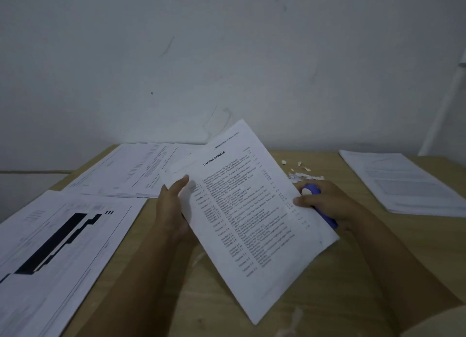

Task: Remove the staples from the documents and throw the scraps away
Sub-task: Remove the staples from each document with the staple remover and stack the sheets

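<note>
A printed document (252, 218) headed "DAFTAR GAMBAR" is tilted up above the wooden table (353, 273). My left hand (172, 205) grips its left edge, thumb on the front and fingers behind. My right hand (327, 204) pinches the sheet's right edge with the thumb while it also holds a blue and white staple remover (311, 191), whose body runs down behind the paper. Small torn paper scraps (302, 174) lie on the table just beyond my right hand.
A stack of papers (403, 182) lies at the right. Two more documents lie at the left: one with black bars (55, 248) near me and one with tables (131, 170) farther back. A white wall stands behind the table.
</note>
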